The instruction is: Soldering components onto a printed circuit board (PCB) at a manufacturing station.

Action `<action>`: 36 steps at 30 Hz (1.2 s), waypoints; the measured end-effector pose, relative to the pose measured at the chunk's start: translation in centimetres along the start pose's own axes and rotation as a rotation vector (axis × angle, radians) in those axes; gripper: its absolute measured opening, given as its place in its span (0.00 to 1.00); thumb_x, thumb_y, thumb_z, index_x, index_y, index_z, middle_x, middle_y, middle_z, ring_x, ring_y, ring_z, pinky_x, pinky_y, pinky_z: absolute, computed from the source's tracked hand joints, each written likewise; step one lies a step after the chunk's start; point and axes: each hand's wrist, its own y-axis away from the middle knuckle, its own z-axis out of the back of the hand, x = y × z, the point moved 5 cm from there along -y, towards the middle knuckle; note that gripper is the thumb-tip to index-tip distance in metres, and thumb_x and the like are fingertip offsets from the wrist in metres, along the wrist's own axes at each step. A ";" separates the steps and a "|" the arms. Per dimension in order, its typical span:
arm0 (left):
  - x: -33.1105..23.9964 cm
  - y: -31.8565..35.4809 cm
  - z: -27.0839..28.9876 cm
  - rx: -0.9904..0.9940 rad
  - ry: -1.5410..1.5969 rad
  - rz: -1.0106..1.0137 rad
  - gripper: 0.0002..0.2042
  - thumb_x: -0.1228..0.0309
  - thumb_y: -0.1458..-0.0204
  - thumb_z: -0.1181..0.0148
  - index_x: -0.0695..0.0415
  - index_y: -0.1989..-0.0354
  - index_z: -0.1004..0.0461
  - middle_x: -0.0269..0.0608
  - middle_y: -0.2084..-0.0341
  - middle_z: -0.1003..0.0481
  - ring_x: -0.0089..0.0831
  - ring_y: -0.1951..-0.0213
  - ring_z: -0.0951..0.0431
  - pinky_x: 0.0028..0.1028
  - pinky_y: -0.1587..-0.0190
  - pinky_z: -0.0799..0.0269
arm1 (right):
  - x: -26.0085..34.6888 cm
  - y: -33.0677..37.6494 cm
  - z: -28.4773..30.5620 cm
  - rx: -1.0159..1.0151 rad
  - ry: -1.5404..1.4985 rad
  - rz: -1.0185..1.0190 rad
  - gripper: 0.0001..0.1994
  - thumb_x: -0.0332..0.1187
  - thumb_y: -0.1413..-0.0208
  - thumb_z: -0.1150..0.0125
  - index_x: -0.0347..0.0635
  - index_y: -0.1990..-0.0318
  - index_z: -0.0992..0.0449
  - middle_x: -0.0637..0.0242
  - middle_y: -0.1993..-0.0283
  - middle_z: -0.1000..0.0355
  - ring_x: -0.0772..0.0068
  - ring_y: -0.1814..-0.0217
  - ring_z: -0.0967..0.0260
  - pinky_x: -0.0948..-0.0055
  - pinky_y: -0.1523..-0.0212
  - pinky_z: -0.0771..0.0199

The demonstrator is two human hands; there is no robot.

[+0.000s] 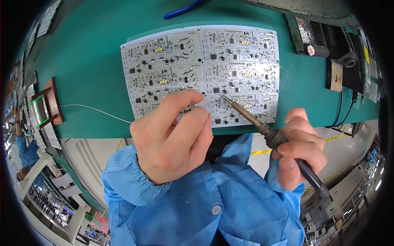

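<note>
Board panel: the pale circuit board panel (242, 61) is lying flat on the green mat (92, 84) at the centre of the frame, its lower left part hiding behind the left hand (170, 137).
Panel handling: it is looking thin, stiff and fairly light; the small parts crowding its face are probably the fragile points, so the outer rim is offering the safer hold.
Soldering iron: it (248, 116) is slanting from the lower right toward the centre, its tip hanging over or meeting the panel; I cannot tell which.
Iron handling: it is likely weighing little and staying rigid; the metal shaft may be running hot, so the dark handle is the place for holding.
Right hand: the right hand (301, 149) is wrapping its fingers around that handle, right of centre.
Left hand fingers: they are bending close together above the panel's lower left part; whether they are pinching anything I cannot tell.
Solder wire: the thin wire (98, 110) is running from the spool (39, 110), on its brown stand (56, 100) at far left, and disappearing behind the left hand; it is probably soft and easily kinking.
Edges: the panel's lower edge is lying near the mat's front edge, just above the blue jacket (184, 209).
Room: mat is showing widely left of the panel, with the wire crossing low; rightward it is reaching toward a tan-faced block (336, 77); above, a blue handle (182, 10) is limiting the space.
</note>
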 end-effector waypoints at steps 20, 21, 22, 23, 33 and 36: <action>0.1 -0.3 0.3 -0.009 0.028 -0.007 0.08 0.86 0.66 0.39 0.61 0.75 0.26 0.45 0.70 0.26 0.26 0.82 0.29 0.21 0.83 0.37 | -0.1 -0.1 0.9 -0.058 0.025 -0.013 0.11 0.35 0.54 0.41 0.34 0.73 0.30 0.68 0.88 0.38 0.72 0.86 0.45 0.63 0.75 0.38; 0.1 -0.4 0.4 -0.002 0.047 -0.004 0.09 0.85 0.66 0.39 0.61 0.75 0.26 0.45 0.70 0.26 0.27 0.82 0.28 0.21 0.82 0.36 | -0.2 0.4 1.6 -0.061 0.062 -0.034 0.13 0.38 0.49 0.45 0.35 0.68 0.31 0.69 0.87 0.39 0.74 0.81 0.44 0.59 0.68 0.37; 0.2 -0.5 0.5 0.005 0.066 0.000 0.09 0.85 0.66 0.38 0.61 0.75 0.26 0.46 0.70 0.25 0.27 0.81 0.28 0.22 0.82 0.35 | -0.3 0.4 2.0 -0.160 0.150 -0.014 0.13 0.39 0.48 0.46 0.35 0.65 0.32 0.67 0.85 0.38 0.74 0.78 0.43 0.58 0.65 0.37; 0.4 -0.7 0.6 0.001 0.061 -0.002 0.09 0.85 0.66 0.38 0.61 0.75 0.26 0.46 0.70 0.25 0.27 0.81 0.28 0.22 0.82 0.35 | -0.6 0.6 2.4 -0.257 0.231 0.009 0.14 0.39 0.48 0.47 0.35 0.63 0.32 0.66 0.83 0.37 0.74 0.75 0.42 0.57 0.61 0.37; 0.4 -2.5 0.7 0.068 0.052 -0.075 0.09 0.85 0.67 0.38 0.61 0.75 0.26 0.45 0.70 0.26 0.26 0.83 0.29 0.21 0.83 0.37 | -1.9 0.4 3.0 -0.227 0.367 -0.067 0.13 0.35 0.50 0.45 0.34 0.62 0.29 0.60 0.77 0.32 0.66 0.72 0.37 0.59 0.59 0.36; 0.6 -2.3 0.4 0.104 0.063 -0.050 0.08 0.85 0.68 0.39 0.60 0.77 0.26 0.45 0.68 0.26 0.24 0.85 0.31 0.21 0.85 0.39 | 0.0 -0.5 1.1 -0.033 0.156 0.029 0.07 0.34 0.56 0.41 0.39 0.74 0.27 0.68 0.87 0.40 0.70 0.84 0.44 0.60 0.66 0.37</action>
